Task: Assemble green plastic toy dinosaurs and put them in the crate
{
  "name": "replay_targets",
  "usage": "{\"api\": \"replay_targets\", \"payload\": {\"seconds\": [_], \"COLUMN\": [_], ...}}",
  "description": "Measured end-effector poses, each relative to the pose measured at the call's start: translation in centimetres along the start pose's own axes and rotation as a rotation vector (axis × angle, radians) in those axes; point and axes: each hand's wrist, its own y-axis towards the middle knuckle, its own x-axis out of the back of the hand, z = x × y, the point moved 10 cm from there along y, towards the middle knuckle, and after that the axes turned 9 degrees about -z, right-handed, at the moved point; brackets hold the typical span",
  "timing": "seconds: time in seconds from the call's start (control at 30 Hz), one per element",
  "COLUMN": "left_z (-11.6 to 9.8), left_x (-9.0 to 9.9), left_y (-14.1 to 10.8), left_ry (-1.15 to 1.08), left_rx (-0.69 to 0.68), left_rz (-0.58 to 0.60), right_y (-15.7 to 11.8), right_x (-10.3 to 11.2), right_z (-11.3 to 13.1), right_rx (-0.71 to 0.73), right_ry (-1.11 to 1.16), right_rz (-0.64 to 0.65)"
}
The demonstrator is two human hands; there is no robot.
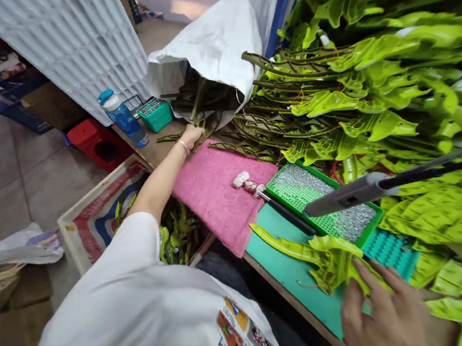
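Note:
My left hand [192, 137] is stretched out to the mouth of a white sack [226, 38], its fingers closed around a long olive-green plastic piece [198, 104]. More dark pieces of this sort show inside the sack. On the green mat [279, 257], a lime-green moulded plastic part [325, 257] with a long pointed end lies flat. My right hand [389, 321], somewhat blurred, rests at the right end of that part with its fingers spread and fingertips over it. Behind it stands a green tray of small metal screws [308, 182], with a grey powered screwdriver [350, 193] across it.
A pink cloth [220, 194] holds a black-handled tool [287, 213]. Lime-green parts [376, 84] with olive strips are heaped at the back right. A blue bottle [124, 118] and a teal basket [156, 114] stand at left. Below is a crate [84, 205] of green parts.

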Motion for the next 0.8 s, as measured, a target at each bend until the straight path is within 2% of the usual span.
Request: {"api": "replay_targets", "payload": {"seconds": [0.1,0.2,0.23,0.3,0.37,0.47,0.53,0.6,0.7,0.8], "left_z": [2.6,5.3,5.6,4.9,3.6,1.8,1.0,0.8,1.4,2.4], "left_x": [2.4,4.0,4.5,5.8,5.7,2.6,-0.4,-3.5,-7.7,-10.5], "left_y": [-3.6,-8.0,-9.4,-12.4,-16.5,-23.7,-28.2,-31.2,-33.1,-32.8], "left_ry": [-0.016,-0.044,-0.063,-0.082,-0.035,0.144,0.304,0.468,0.653,0.750], "left_rx": [0.070,0.074,0.018,-0.215,-0.477,-0.833,-1.057,-1.260,-1.503,-1.608], "left_rz": [0.105,0.177,0.161,0.084,0.091,0.303,0.458,0.560,0.645,0.678], "right_y": [-0.7,-1.3,-1.4,-1.8,-2.4,-3.6,-4.1,-4.3,-4.3,-4.3], "right_x": [1.1,1.9,2.0,2.0,0.4,-2.3,-2.7,-2.4,-2.0,-2.5], "right_z": [-3.2,-4.4,-4.6,-4.7,-4.0,-2.9,-3.3,-4.3,-5.0,-4.6], "right_rx": [-0.080,-0.117,-0.141,-0.191,-0.209,-0.247,-0.325,-0.411,-0.442,-0.389], "right_ry": [-0.027,-0.051,-0.062,-0.079,-0.057,0.006,0.012,0.004,0.025,0.051], "right_rz": [0.030,0.023,0.020,-0.002,0.097,0.265,0.259,0.187,0.109,0.099]}}
